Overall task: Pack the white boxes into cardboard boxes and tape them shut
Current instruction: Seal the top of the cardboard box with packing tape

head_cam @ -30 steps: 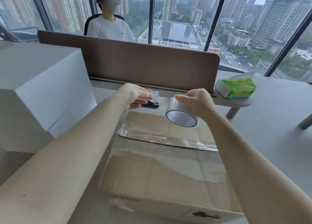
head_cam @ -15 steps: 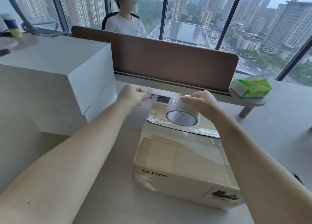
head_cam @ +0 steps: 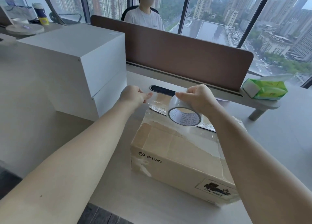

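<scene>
Hands apart — more tape (head_cam: 160,103) drawn out.

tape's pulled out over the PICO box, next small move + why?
Probably lower the stretched strip onto the top seam. The left hand pinches the free end, the right hand holds the tape roll, and the strip hangs above the cardboard box, near its far edge, not yet pressed down.

Closed tan cardboard box (head_cam: 177,154) on desk, clear tape across top, tape roll (head_cam: 184,114) above far edge, stacked white boxes (head_cam: 81,66) left
</scene>
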A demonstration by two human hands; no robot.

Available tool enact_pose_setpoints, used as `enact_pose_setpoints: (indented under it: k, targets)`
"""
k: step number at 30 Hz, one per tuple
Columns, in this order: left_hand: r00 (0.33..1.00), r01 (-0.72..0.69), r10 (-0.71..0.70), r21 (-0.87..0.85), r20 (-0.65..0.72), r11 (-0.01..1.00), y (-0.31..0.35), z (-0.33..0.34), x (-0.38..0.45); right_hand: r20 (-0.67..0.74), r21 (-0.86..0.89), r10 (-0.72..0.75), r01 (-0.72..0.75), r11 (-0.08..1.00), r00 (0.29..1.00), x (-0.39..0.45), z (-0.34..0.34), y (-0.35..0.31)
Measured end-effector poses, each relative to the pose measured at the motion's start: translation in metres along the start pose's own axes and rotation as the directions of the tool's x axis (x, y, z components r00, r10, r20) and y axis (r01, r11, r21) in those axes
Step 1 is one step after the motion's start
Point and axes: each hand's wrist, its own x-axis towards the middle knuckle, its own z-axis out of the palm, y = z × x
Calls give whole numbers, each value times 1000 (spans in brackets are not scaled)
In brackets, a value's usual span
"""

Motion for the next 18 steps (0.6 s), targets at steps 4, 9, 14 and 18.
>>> enact_pose_setpoints:
  k: [4,9,14,18]
  targets:
    - [1000,-22,23,72,-20,997,-3,-3,1,9,-275,48,-44,961,999,-1,-6,-3]
    - [1000,-7,7,3,13,1000,-11,-2,12,38,-328,96,-78,941,995,1,-1,-6]
    - [994,63,-52,-122,91,991,-26,-8,21,130,178,53,-75,981,990,-3,3,7]
    - [991,59,-40,-149,124,987,-30,-8,25,-28,112,65,-62,992,997,0,13,14]
